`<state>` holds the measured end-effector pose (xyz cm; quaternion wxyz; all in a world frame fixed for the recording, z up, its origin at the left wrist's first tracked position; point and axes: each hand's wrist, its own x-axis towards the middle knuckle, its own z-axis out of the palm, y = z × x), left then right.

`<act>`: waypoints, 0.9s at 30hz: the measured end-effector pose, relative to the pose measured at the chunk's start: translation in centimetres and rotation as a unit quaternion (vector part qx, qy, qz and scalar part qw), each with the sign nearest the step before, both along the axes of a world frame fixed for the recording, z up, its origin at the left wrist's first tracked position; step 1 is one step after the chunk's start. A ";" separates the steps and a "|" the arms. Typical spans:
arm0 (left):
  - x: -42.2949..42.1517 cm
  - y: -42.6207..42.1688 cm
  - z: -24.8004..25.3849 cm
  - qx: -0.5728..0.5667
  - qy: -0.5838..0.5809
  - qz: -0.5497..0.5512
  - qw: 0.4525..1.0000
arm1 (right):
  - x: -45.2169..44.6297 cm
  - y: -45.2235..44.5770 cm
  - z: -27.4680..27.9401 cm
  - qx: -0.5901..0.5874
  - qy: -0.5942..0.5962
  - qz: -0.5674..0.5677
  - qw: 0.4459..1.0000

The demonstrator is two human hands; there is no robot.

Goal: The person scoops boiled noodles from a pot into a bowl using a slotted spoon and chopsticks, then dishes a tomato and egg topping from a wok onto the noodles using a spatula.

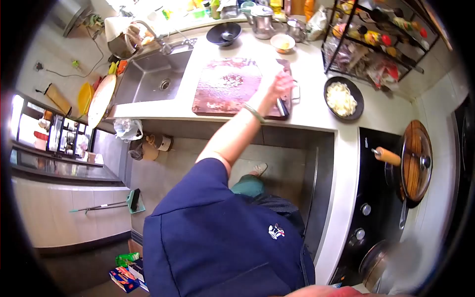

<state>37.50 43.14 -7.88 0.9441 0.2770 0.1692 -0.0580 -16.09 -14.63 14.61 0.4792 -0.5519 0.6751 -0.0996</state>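
Observation:
My left hand point(278, 85) reaches forward over the right end of a wet, reddish-brown cutting board point(213, 84). Glare and blur wash out its fingers, so I cannot make out whether they hold anything. Just below the hand, the dark handle point(282, 107) of what looks like a knife lies along the board's right side. To the right of the board, a black bowl point(344, 98) contains pale, whitish pieces of food. Behind the hand sits a small white bowl point(283, 43) with something yellow inside. A strip of skin shows at the bottom edge; my right hand cannot be picked out.
A steel sink point(155, 76) is at the left, with a dark bowl point(223, 34) beyond it. Kettles point(262, 22) stand at the back, beside a black seasoning rack point(378, 39). On the right, a lidded pan point(414, 163) rests on the black stove point(368, 183).

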 end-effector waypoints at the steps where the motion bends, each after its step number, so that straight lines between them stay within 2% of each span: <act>1: 1.3 4.3 0.5 0.035 -0.017 0.070 0.997 | 1.6 1.0 -0.2 0.000 -0.006 0.013 1.000; 2: 2.5 8.4 0.8 0.070 -0.033 0.138 0.987 | 3.4 2.2 -0.6 -0.001 -0.010 0.028 1.000; 4: 4.8 15.3 2.0 0.108 0.057 0.196 0.973 | 6.8 4.5 -1.2 -0.001 -0.018 0.053 0.998; 5: 6.0 17.9 1.6 0.245 0.046 0.234 0.940 | 8.8 6.0 -1.6 0.001 -0.019 0.064 0.998; 6: 9.1 21.3 -0.4 0.328 0.037 0.286 0.900 | 10.8 7.4 -1.9 0.003 -0.018 0.076 0.997; 7: 9.3 21.8 1.4 0.414 0.034 0.298 0.859 | 12.7 9.0 -2.1 0.006 -0.017 0.084 0.996; 8: 12.7 24.6 -0.9 0.546 0.059 0.285 0.785 | 14.8 10.6 -2.4 0.007 -0.017 0.092 0.996; 9: 14.8 26.3 -1.2 0.664 0.083 0.266 0.694 | 16.9 12.1 -2.6 0.006 -0.019 0.099 0.995; 10: 16.3 27.3 -2.1 0.741 0.036 0.254 0.621 | 18.7 13.6 -2.6 0.006 -0.017 0.108 0.994; 11: 17.5 27.4 -1.5 0.789 0.079 0.187 0.580 | 20.5 14.9 -2.5 0.003 -0.015 0.116 0.993; 13: 19.6 27.1 -0.2 0.822 0.157 0.031 0.547 | 23.4 17.5 -2.1 0.002 -0.010 0.128 0.992; 15: 21.9 27.3 -1.1 0.858 0.169 -0.010 0.486 | 25.7 19.5 -1.8 -0.001 -0.010 0.137 0.991; 17: 24.1 28.5 -1.8 0.843 0.131 -0.088 0.514 | 27.5 21.0 -1.6 0.000 -0.010 0.146 0.989; 19: 25.0 28.5 -2.0 0.837 0.140 -0.066 0.525 | 29.0 22.1 -1.7 0.001 -0.007 0.161 0.987; 22: 24.0 30.2 -0.6 0.806 0.110 -0.002 0.582 | 30.5 23.1 -2.1 0.006 -0.012 0.177 0.984; 23: 23.0 30.8 0.6 0.815 0.072 -0.028 0.575 | 30.7 23.3 -2.3 0.008 -0.012 0.183 0.983; 24: 22.1 31.1 0.4 0.825 0.020 0.019 0.564 | 31.1 23.6 -2.4 0.011 -0.009 0.191 0.981; 25: 18.7 29.5 3.6 0.823 -0.021 0.047 0.566 | 31.4 23.8 -2.5 0.011 -0.009 0.197 0.980; 27: 14.3 28.1 4.4 0.780 -0.075 0.062 0.618 | 32.0 24.3 -2.9 0.016 -0.010 0.210 0.978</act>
